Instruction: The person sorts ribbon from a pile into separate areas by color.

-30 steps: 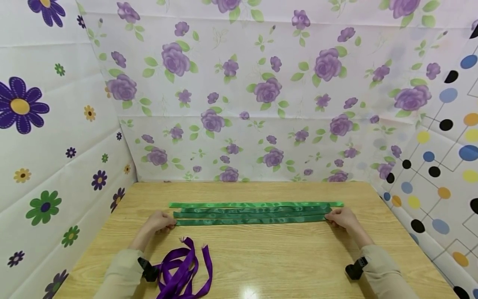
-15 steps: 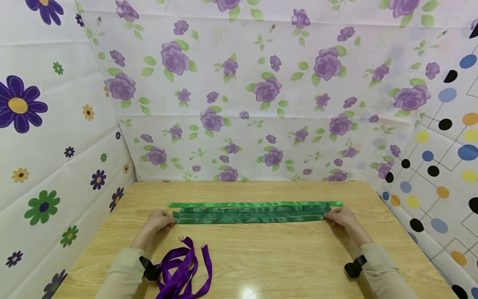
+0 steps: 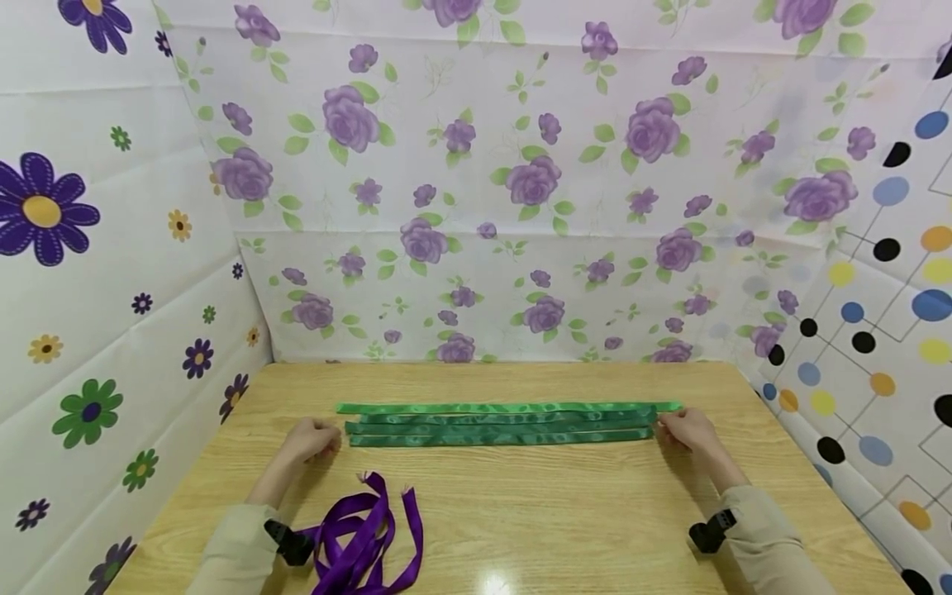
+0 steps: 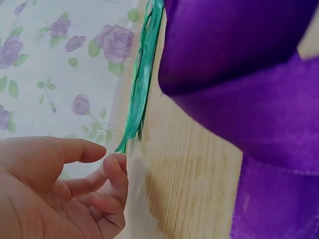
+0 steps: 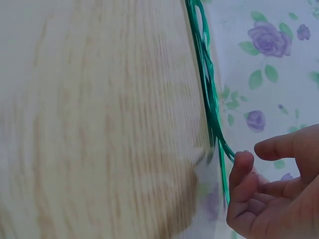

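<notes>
The fingertips of the left hand (image 3: 307, 442) are found slightly parted, the fingers loosely curled and nothing held; the nearest ribbon ends lie just beside them. The tips of the right hand (image 3: 689, 430) are likewise parted; a ribbon end lies at them, but contact cannot be confirmed. Three dark ribbons (image 3: 491, 429) are laid side by side across the frame, below centre, with the bright ribbon (image 3: 431, 408) along their upper side. Judged as straightening, the step is best done with both ends of one strip pinched lightly, drawn level and released together; neighbouring strips could be dragged by excess pull. Purple ribbon (image 3: 349, 566) is heaped on the table (image 3: 550, 512) at lower left.
</notes>
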{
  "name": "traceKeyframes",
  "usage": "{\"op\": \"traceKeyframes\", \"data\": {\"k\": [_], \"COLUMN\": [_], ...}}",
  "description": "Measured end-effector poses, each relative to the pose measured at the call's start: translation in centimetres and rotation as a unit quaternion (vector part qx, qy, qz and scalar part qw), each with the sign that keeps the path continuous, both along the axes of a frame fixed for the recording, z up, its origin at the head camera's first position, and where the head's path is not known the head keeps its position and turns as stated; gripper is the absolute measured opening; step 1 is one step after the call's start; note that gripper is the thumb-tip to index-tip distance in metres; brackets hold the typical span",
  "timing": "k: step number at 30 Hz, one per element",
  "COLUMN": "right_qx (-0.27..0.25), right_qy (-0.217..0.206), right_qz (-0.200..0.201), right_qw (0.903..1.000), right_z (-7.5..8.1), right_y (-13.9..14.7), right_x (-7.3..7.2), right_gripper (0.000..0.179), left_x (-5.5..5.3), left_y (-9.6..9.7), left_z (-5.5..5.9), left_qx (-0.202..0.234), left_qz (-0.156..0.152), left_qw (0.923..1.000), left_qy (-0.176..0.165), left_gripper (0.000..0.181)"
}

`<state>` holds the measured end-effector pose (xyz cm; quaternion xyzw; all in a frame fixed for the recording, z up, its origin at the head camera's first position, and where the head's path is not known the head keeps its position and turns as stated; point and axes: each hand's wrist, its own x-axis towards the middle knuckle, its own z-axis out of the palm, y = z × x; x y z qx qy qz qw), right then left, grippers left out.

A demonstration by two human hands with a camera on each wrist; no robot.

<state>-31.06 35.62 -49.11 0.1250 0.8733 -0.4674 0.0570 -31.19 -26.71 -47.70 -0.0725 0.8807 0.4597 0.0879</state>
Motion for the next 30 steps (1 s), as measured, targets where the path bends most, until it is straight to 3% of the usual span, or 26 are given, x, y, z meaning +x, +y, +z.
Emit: {"op": "traceKeyframes", "data": {"k": [8,16,25,30], "right_qx": [-0.007,-0.026,-0.061,-0.019], "right_qy": [0.005,0.045,0.070,0.089], "right_qz": [0.020,0.059,0.050,0.041], "right_qw": [0.9998,0.9969,0.9944,0.9950], "right_z": [-0.2,0.1,1.1,1.4], "right_y": [-0.3,-1.2,-2.6,-3.4], "right_x": [-0.2,-0.1,0.0,0.2], "right_gripper": [0.033,0.041,0.044,0.044], "left_x": [0.6,1.2,2.1,2.4], "left_y": [-0.1,0.0,0.3,0.4], "left_z": [0.1,0.2,1.3,1.7], "left_qx": [0.013,0.018,0.027,0.028], "left_qz": [-0.015,-0.013,-0.024,-0.030], "left_qw": [0.9998,0.9998,0.9993,0.9989], "left_qy": [0.007,0.002,0.012,0.020], "left_gripper": [0.025,0.029,0.035,0.037]}}
